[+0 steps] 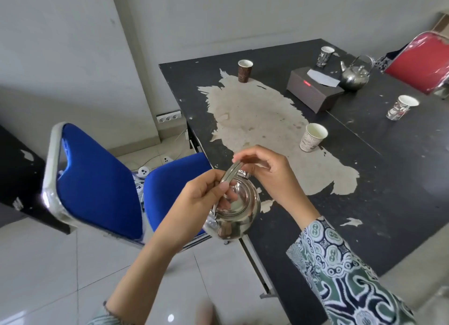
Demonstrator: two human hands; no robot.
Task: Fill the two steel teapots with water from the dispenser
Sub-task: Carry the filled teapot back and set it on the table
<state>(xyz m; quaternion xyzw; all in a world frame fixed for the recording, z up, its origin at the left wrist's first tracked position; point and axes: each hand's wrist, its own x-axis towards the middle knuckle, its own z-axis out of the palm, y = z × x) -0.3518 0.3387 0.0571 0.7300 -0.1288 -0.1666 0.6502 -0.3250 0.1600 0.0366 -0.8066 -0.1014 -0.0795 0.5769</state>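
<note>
Head view, the only one: early stage by my read. One steel teapot [233,213] is held in the air just off the near-left corner of the black table [364,203], over the gap between table edge and blue chair [97,176]. No dispenser in frame, no water visible, so I'd judge neither pot filled yet. The left hand [194,203] is closed on the pot's bail handle [229,175], fingers curled round the lower run of it, thumb over the top. The right hand [264,171] pinches the upper end of the same handle by the hinge, fingertips closed on it; looks like handle or lid is being sorted before the walk to the dispenser (a guess, not seen). Lid appears seated, knob hidden under the left fingers. Orientation: pot seen nearly from above, handle arc running roughly 7 to 1 o'clock in the picture; spout not visible, cannot tell which way it points. The second teapot [356,74] stands upright at about 1 o'clock from the held one, far across the table, touching or just beside the brown box [313,91], handle raised, spout toward 10 o'clock. Four paper cups scattered on the table, untouched. Left to do: essentially everything, both fills.
</note>
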